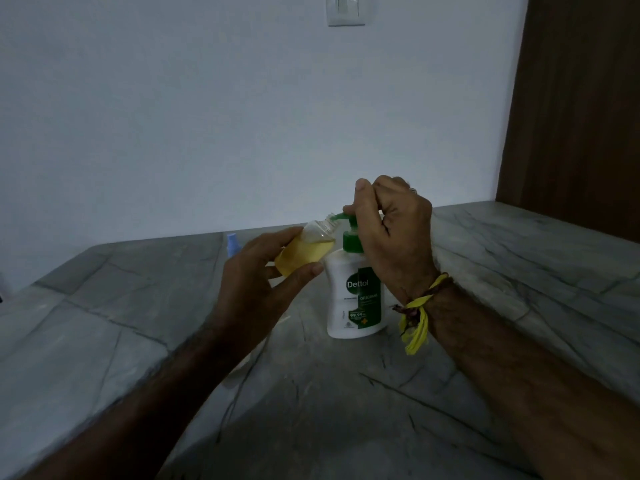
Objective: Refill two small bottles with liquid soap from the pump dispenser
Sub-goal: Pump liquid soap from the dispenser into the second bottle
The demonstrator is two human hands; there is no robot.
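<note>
A white pump dispenser [353, 299] with a green label and green pump head stands on the grey marble counter [450, 393]. My right hand [391, 237] sits on top of the pump head, fingers curled over it. My left hand [256, 282] grips a small clear bottle [304, 252], tilted, its open neck touching the green nozzle. The bottle holds yellow liquid over most of its body.
A small light-blue bottle or cap [232, 244] stands behind my left hand near the wall. A brown wooden panel [571, 116] rises at the right. A yellow thread band [420, 306] circles my right wrist. A white switch plate [346, 10] is on the wall.
</note>
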